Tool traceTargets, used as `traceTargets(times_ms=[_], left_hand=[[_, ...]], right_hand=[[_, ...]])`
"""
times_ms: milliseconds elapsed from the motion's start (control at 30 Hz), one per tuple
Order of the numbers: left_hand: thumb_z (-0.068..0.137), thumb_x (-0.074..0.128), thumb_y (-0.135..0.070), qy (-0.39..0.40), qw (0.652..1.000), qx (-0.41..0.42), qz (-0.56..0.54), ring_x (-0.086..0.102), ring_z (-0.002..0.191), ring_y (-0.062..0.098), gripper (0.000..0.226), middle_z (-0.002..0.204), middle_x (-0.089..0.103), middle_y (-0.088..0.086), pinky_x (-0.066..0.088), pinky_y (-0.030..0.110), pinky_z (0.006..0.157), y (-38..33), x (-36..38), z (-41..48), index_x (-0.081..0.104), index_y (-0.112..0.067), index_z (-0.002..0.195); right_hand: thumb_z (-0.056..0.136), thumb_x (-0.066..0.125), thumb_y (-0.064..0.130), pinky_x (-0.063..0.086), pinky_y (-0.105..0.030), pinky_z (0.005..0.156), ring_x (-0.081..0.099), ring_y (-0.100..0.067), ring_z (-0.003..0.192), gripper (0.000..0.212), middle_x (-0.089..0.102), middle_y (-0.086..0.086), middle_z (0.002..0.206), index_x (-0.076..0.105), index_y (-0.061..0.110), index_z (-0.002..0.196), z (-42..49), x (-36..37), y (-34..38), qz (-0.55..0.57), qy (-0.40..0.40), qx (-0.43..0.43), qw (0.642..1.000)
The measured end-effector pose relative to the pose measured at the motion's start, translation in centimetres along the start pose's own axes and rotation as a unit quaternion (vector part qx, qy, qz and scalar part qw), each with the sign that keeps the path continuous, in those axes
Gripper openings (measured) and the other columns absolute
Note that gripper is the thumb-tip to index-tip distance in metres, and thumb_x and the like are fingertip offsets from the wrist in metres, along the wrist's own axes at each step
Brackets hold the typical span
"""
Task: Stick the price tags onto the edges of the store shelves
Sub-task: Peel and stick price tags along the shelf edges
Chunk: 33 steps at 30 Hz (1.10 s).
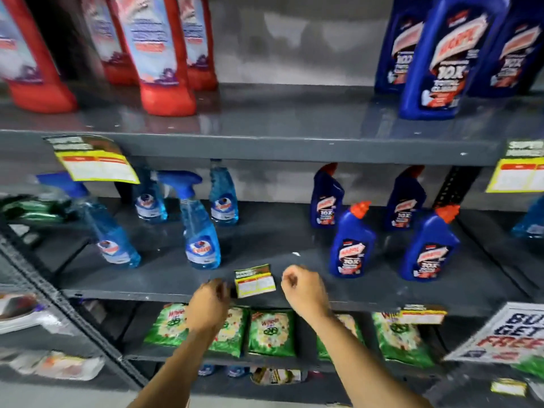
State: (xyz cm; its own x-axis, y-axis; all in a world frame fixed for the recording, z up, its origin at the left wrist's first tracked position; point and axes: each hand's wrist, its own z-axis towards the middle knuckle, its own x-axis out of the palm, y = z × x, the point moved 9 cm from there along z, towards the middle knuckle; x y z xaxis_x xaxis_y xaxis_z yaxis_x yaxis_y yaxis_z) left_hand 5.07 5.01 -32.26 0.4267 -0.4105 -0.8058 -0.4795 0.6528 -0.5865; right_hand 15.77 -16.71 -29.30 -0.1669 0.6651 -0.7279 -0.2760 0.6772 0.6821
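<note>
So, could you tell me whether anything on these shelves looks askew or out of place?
Yes. The price tag between the hands lies flat on the middle shelf, not on its edge. The tag on the upper shelf edge at left hangs tilted, and one spray bottle leans well over.

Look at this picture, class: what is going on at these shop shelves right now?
A person is putting price tags on grey metal store shelves. Both hands are raised to the middle shelf edge: the left hand and the right hand sit on either side of a small yellow price tag lying at the front of the shelf. Neither hand clearly grips it. Blue spray bottles and dark blue cleaner bottles stand behind. Another tag already hangs from the shelf above.
</note>
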Motion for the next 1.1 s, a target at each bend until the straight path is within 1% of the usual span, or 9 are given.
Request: traceTargets(times_ms=[67,200,367,433,733,833,933,1000,1100], left_hand=[[0.092,0.053,-0.036,0.082,0.997,-0.009,-0.002,0.066,0.086,0.036,0.025,0.091,0.072,0.013,0.048,0.036,0.066,0.3,1.0,1.2,0.067,-0.016,0.089],[0.082,0.060,-0.052,0.143,0.988,-0.058,0.012,0.064,0.103,0.037,0.047,0.105,0.071,0.016,0.051,0.037,0.081,-0.3,2.1,2.7,0.069,-0.008,0.096],[0.075,0.069,-0.047,0.164,0.981,-0.106,0.001,0.063,0.106,0.035,0.045,0.111,0.070,0.013,0.053,0.038,0.084,0.5,3.8,3.4,0.067,-0.011,0.101],[0.075,0.069,-0.046,0.156,0.981,-0.116,0.002,0.064,0.105,0.035,0.042,0.110,0.071,0.013,0.053,0.038,0.084,0.9,4.0,3.4,0.068,-0.012,0.101],[0.065,0.072,-0.059,0.166,0.979,-0.120,0.011,0.066,0.100,0.031,0.050,0.102,0.074,0.007,0.052,0.034,0.076,1.4,4.8,4.1,0.071,-0.018,0.094],[0.068,0.071,-0.058,0.160,0.981,-0.111,0.007,0.066,0.098,0.031,0.048,0.099,0.074,0.007,0.052,0.034,0.077,1.3,4.4,4.1,0.071,-0.016,0.093],[0.073,0.071,-0.052,0.176,0.979,-0.095,-0.044,0.068,0.086,0.028,0.041,0.084,0.075,0.008,0.053,0.034,0.073,1.3,3.9,3.4,0.070,-0.011,0.078],[0.077,0.073,-0.044,0.181,0.974,-0.070,-0.112,0.068,0.075,0.026,0.034,0.071,0.072,0.006,0.055,0.034,0.070,1.9,3.6,2.7,0.066,-0.014,0.064],[0.078,0.075,-0.036,0.155,0.970,-0.024,-0.187,0.065,0.064,0.008,0.016,0.072,0.069,-0.008,0.052,0.020,0.057,3.8,1.2,1.2,0.065,-0.023,0.078]], right_hand=[[0.083,0.055,0.021,0.051,-0.038,0.074,0.065,-0.034,0.095,0.015,0.073,-0.012,0.097,0.067,0.015,0.091,2.1,2.6,1.5,-0.033,0.043,0.039,0.998],[0.085,0.058,0.027,0.048,-0.037,0.088,0.060,-0.036,0.112,0.032,0.066,-0.020,0.120,0.063,0.003,0.107,4.6,5.8,1.9,-0.019,0.056,0.150,0.987],[0.069,0.079,0.045,0.048,-0.036,0.091,0.059,-0.031,0.118,0.060,0.061,-0.011,0.129,0.061,0.011,0.115,5.3,6.9,2.0,-0.021,0.060,0.279,0.958],[0.062,0.085,0.044,0.049,-0.037,0.091,0.059,-0.031,0.118,0.067,0.060,-0.010,0.131,0.060,0.012,0.116,5.3,7.2,2.2,-0.034,0.069,0.302,0.950],[0.069,0.080,0.024,0.050,-0.031,0.078,0.065,-0.028,0.106,0.049,0.065,-0.010,0.121,0.060,0.009,0.112,5.8,8.7,2.6,-0.016,0.124,0.323,0.938],[0.075,0.076,0.021,0.044,-0.027,0.066,0.062,-0.025,0.084,0.031,0.064,-0.009,0.098,0.057,0.007,0.095,6.1,8.8,3.2,-0.001,0.138,0.318,0.938],[0.071,0.077,0.014,0.047,-0.026,0.054,0.061,-0.021,0.060,0.017,0.067,-0.007,0.073,0.063,0.007,0.078,5.6,9.2,3.9,0.106,0.127,0.296,0.941],[0.067,0.077,0.013,0.057,-0.035,0.060,0.067,-0.022,0.062,0.012,0.073,-0.012,0.075,0.066,0.011,0.069,4.9,9.3,4.3,0.178,0.104,0.247,0.947],[0.071,0.080,0.014,0.054,-0.034,0.072,0.066,-0.019,0.076,0.015,0.072,-0.006,0.084,0.068,0.017,0.080,2.7,9.7,5.3,0.255,0.094,0.175,0.946]])
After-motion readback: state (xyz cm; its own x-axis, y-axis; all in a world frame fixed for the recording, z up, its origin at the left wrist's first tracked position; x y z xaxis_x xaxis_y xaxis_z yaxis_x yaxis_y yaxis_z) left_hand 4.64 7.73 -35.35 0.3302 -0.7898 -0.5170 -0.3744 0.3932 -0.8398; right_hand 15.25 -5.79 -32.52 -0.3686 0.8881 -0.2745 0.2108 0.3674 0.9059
